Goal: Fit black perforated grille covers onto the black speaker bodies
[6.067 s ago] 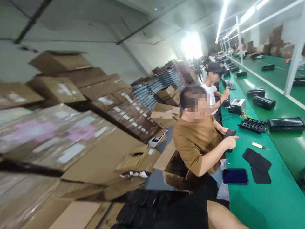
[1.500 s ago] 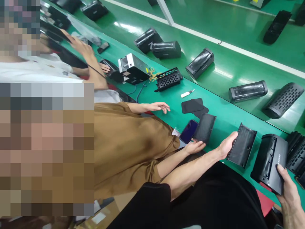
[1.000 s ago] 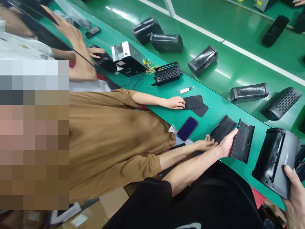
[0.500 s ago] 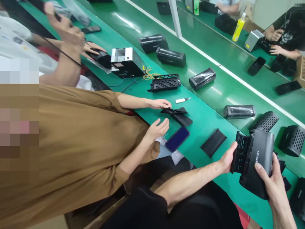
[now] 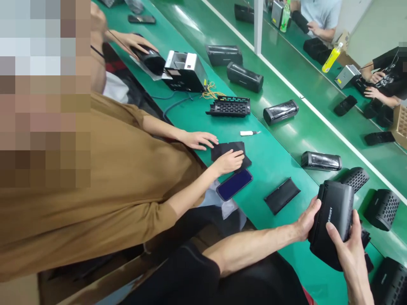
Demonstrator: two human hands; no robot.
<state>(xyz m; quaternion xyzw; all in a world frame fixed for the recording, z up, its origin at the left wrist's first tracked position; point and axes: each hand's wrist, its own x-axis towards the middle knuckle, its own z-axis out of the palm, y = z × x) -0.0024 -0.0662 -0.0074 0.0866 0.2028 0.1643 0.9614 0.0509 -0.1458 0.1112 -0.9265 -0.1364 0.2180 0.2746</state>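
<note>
A black speaker [image 5: 339, 203] with white lettering on its front is tilted above the green bench, gripped between my two hands. My left hand [image 5: 308, 221] presses its fingers and thumb along the speaker's left edge, where the perforated panel lies close to the body. My right hand [image 5: 349, 245] wraps the lower right side, its thumb on the front face. What my fingers do behind the speaker is hidden. A black curved panel [image 5: 282, 195] lies on the bench to the left of my hands.
At left, a co-worker in a brown top has both hands by a black sheet [image 5: 227, 150], beside a phone [image 5: 234, 184]. A perforated black shell [image 5: 229, 106], white-handled tool [image 5: 249, 133] and metal box [image 5: 184, 71] lie farther up. Several speakers stand along the green belt [image 5: 286, 140].
The perforated panel, earlier sticking out to the speaker's left in my left hand, now lies against the body. The co-worker's black sheet has been spread flat. The view has shifted.
</note>
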